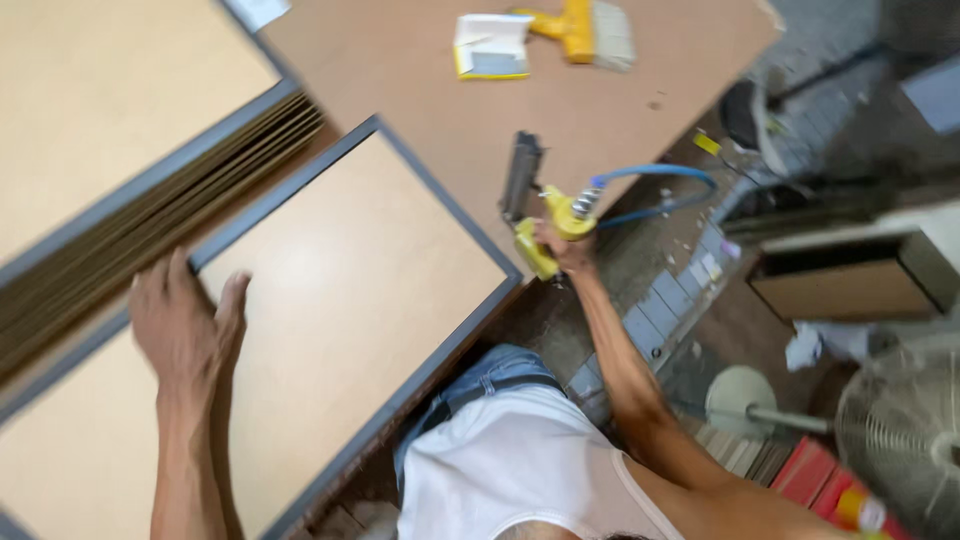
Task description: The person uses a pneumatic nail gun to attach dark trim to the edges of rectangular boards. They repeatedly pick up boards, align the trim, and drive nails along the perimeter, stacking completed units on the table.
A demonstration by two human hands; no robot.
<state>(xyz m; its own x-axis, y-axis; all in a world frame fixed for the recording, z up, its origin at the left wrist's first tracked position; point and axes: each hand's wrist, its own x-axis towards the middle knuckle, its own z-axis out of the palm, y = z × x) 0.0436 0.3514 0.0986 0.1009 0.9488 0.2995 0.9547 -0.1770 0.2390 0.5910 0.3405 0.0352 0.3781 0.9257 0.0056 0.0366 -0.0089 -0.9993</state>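
on framed panel (350, 300), left hand (185, 325) flat, fingers spread, gripping nothing. right hand (565, 250) outstretched at workbench (430, 90) edge, fist wrapped round yellow nail gun (535, 215), blue hose (650, 185) trailing right.

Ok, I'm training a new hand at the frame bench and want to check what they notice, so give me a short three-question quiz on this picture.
1. True or false: the right hand grips a yellow air stapler fed by a blue hose.
2. What does the left hand rest on?
A. the brush
B. the upper left edge of the grey-framed panel
C. the fan
3. Fill in: at the far end of the brown table a small open box lies beside a yellow-handled ____.

Key: 1 true; 2 B; 3 brush.
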